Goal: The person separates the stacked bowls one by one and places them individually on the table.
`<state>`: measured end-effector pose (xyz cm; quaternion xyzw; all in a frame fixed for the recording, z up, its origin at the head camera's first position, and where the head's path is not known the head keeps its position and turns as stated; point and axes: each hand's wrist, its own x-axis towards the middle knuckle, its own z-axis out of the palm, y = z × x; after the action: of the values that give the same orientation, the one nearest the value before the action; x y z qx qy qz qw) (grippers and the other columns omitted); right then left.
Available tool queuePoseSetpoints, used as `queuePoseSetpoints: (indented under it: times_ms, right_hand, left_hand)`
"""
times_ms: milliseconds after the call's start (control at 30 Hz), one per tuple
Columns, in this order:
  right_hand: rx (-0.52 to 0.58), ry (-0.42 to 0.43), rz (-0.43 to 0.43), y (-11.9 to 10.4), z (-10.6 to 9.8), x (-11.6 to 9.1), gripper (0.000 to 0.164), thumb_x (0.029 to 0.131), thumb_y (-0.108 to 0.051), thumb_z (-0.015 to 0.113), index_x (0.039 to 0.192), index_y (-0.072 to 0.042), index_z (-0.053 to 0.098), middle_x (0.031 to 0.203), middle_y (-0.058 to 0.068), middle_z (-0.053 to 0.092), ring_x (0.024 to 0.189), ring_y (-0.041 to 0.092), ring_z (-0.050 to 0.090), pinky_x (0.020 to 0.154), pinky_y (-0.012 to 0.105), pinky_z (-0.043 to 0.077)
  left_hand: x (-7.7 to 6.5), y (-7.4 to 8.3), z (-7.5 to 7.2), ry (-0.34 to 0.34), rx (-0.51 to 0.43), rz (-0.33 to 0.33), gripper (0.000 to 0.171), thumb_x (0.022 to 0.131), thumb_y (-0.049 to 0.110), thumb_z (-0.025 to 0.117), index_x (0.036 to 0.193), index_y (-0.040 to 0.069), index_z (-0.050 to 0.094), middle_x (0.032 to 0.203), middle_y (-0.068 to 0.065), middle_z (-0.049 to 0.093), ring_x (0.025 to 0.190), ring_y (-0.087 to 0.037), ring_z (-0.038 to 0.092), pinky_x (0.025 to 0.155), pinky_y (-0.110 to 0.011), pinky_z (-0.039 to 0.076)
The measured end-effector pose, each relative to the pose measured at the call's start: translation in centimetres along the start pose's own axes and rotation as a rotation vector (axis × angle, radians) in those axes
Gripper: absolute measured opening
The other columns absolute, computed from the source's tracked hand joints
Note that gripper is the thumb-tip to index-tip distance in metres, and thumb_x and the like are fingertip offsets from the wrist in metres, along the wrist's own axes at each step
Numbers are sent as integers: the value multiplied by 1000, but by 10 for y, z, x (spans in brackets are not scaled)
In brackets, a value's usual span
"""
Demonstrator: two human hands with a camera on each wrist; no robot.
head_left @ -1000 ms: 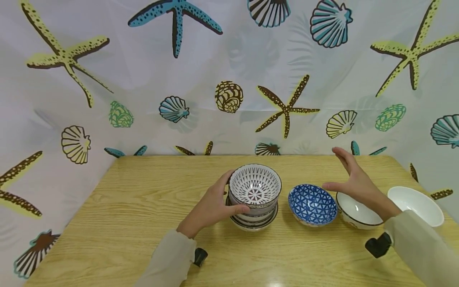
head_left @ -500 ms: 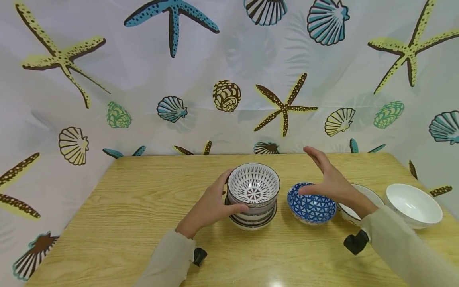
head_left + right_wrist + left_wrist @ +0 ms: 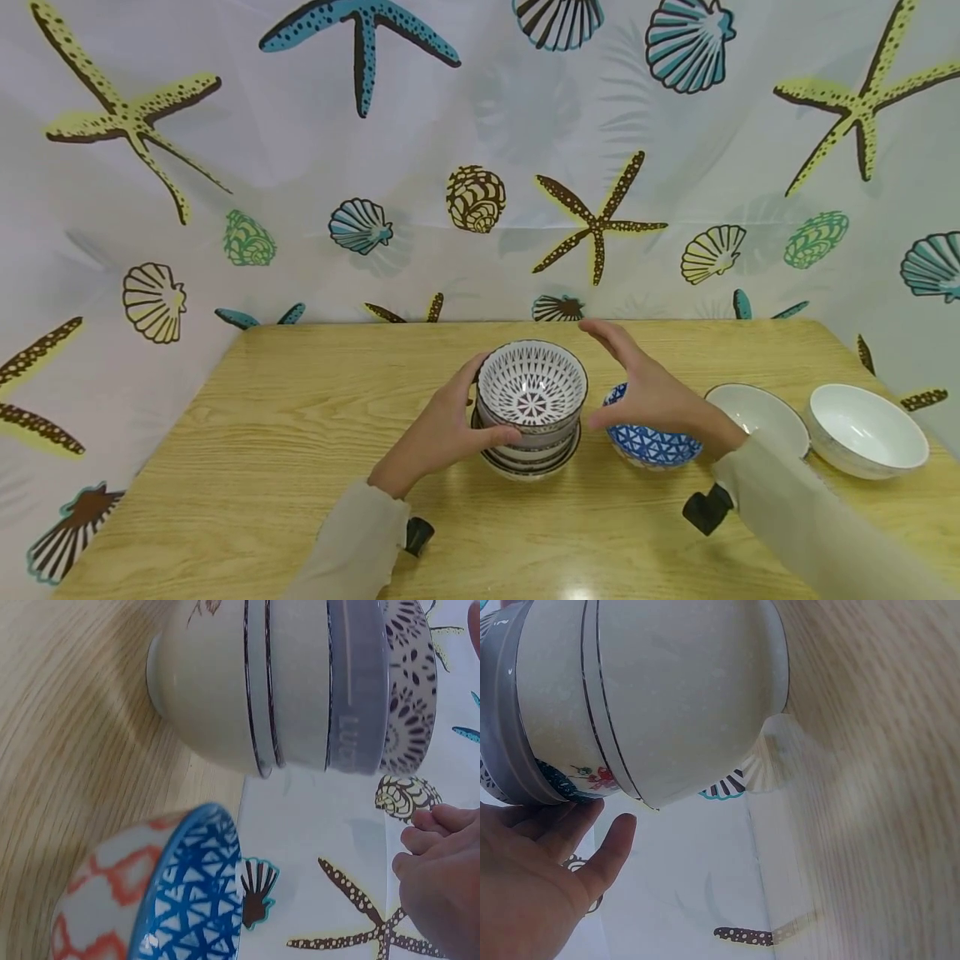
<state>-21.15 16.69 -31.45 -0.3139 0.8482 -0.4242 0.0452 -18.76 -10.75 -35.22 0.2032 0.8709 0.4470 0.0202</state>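
Note:
A stack of several bowls stands mid-table, topped by a white bowl with dark dashes inside. My left hand holds the stack's left side, thumb across the front and fingers round the back. In the left wrist view, its fingers touch the upper bowls; cream bowls with dark rims sit below. My right hand is just right of the stack, thumb and fingers spread, holding nothing. Beneath it, partly hidden, is a blue-patterned bowl; the right wrist view shows red markings on its outside.
Right of the blue bowl stands a dark-rimmed white bowl, partly covered by the right sleeve. A plain white bowl stands at the far right. Behind the wooden table hangs a curtain printed with shells and starfish.
My right hand has moved left, from above the dark-rimmed white bowl, across the blue bowl, to beside the stack. My left hand has stayed on the stack.

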Motion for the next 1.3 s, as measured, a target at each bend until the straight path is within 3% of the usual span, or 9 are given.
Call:
queuePoseSetpoints:
  times_ms: [167,267,533,733,900,1067,1300]
  right_hand:
    - [69,-30,-53,-5,8,8,121,61,-60,81,151,-9,17,157,17,16,146,39,8,113,63,12]
    - [113,-47,-75,-9,12,11,125,58,-62,81,150,-6,18,156,18,17,146,38,8,114,62,10]
    - [176,-81,-94,-12,21,18,129,57,-56,84,151,-1,14,155,22,20,140,40,28,110,59,27]
    - [196,-87,-79,-8,26,21,130,57,-46,89,149,3,12,148,25,28,131,42,37,106,56,35]
    - [134,-90,2,-6,31,23,129,57,-37,92,151,-1,11,147,23,28,128,40,41,104,54,39]
    - [120,-52,29,-5,36,25,122,59,-19,92,151,-4,13,146,21,32,125,38,45,103,52,41]
    - [156,7,32,-4,41,23,116,61,-14,88,151,-6,15,146,20,32,125,38,45,103,52,41]
  left_hand:
    - [0,0,0,-5,-11,10,101,76,41,79,152,15,20,153,-7,31,140,-28,33,108,-53,36]
    - [0,0,-1,-4,-18,11,101,76,41,79,152,15,20,153,-7,31,140,-28,33,108,-53,35]
    - [0,-2,0,5,-18,23,99,76,40,79,152,15,20,152,-6,32,139,-27,34,108,-53,36]
    - [0,-3,0,4,-9,22,101,76,41,79,152,14,19,153,-7,31,140,-27,33,107,-53,36]
    - [0,-3,1,9,-14,35,100,77,40,79,153,14,19,153,-7,30,140,-28,33,106,-54,38]
    - [-1,-4,1,13,-15,38,100,76,39,79,153,15,20,153,-7,31,139,-28,35,104,-53,40]
    - [-1,-4,2,10,-23,37,100,77,40,78,153,13,18,154,-6,30,139,-27,34,104,-53,40]
